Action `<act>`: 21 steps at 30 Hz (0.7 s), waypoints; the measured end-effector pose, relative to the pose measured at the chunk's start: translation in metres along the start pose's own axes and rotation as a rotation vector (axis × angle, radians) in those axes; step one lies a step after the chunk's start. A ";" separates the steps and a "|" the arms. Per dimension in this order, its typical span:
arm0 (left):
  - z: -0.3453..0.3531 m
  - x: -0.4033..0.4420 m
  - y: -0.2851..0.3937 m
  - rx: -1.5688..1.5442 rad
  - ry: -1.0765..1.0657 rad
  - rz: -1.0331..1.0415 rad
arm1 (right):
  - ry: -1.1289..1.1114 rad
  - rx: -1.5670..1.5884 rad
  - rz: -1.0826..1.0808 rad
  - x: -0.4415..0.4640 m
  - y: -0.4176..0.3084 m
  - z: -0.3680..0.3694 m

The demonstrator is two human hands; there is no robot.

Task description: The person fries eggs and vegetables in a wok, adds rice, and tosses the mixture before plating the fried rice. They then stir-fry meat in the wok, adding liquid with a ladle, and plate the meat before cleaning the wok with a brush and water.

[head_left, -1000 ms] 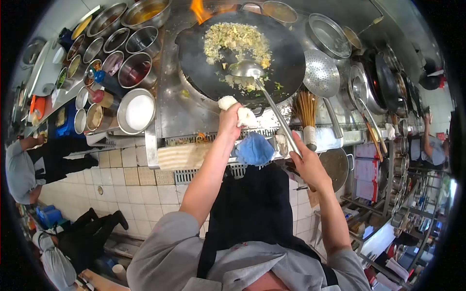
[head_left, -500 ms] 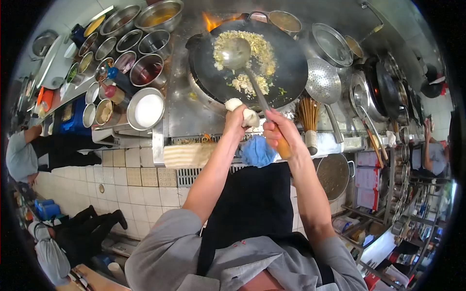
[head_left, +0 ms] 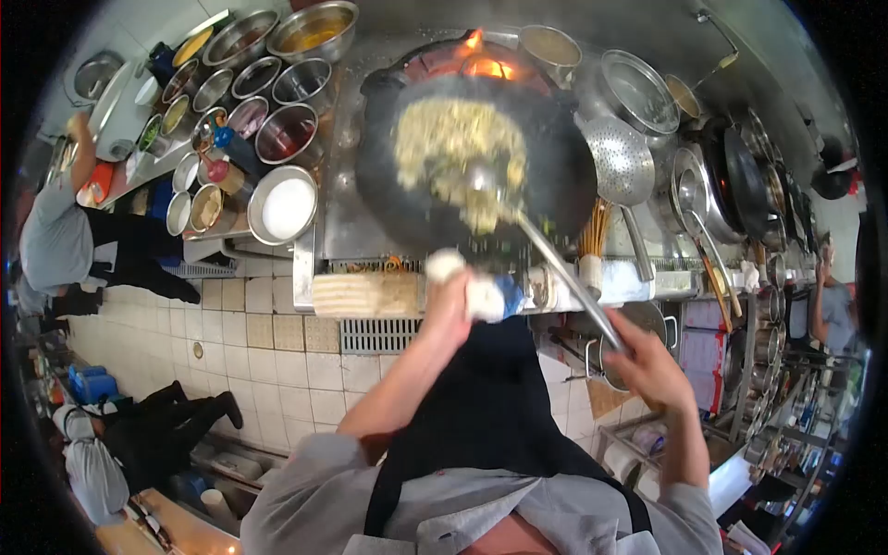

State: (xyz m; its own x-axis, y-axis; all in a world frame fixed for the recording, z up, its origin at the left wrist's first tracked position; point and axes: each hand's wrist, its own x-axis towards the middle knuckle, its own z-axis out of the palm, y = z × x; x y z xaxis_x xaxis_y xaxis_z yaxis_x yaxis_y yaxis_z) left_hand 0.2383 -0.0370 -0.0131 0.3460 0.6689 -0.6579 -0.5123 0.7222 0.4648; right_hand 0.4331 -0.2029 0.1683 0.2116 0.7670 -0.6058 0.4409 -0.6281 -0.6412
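My left hand is closed around a bunched white cloth at the near edge of the black wok; the wok's handle is hidden under it. My right hand, off to the right, is wrapped round the long shaft of a metal ladle. The ladle's bowl lies among the food, blurred by motion. Pale yellow chopped food with green bits spreads over the wok, also smeared. Behind the wok, flames show in the uncovered burner.
A perforated skimmer and a bamboo brush lie right of the wok. Bowls of ingredients stand at the left, with a bowl of white granules nearest. A folded striped cloth rests on the front edge. Other people are at left and far right.
The wok has come toward me, uncovering the burner and flames. My left hand moved down with it. My right hand swung right and down, drawing the ladle's bowl nearer through the food.
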 end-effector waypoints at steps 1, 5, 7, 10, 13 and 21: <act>-0.002 0.000 -0.002 0.018 -0.050 0.020 | -0.061 -0.024 0.013 -0.018 -0.001 -0.015; 0.028 0.042 0.019 0.242 -0.151 -0.070 | -0.103 -0.061 0.058 0.009 -0.003 -0.017; 0.011 0.076 -0.012 0.159 -0.168 -0.084 | 0.134 -0.230 -0.275 0.065 0.031 -0.003; -0.036 0.008 -0.062 0.081 -0.054 -0.049 | 0.271 -0.311 -0.245 0.086 0.020 -0.001; -0.046 -0.004 -0.062 0.152 -0.016 -0.002 | 0.251 -0.222 -0.337 0.051 0.028 -0.005; 0.022 -0.022 0.005 0.084 -0.140 -0.094 | -0.185 -0.003 0.035 -0.052 -0.001 -0.042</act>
State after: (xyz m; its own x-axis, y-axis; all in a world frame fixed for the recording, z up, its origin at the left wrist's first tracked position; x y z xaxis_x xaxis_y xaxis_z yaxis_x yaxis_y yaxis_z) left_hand 0.2451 -0.0446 0.0164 0.4987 0.6115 -0.6143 -0.4070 0.7910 0.4568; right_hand 0.4580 -0.2361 0.2200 0.0631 0.7076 -0.7038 0.4390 -0.6530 -0.6172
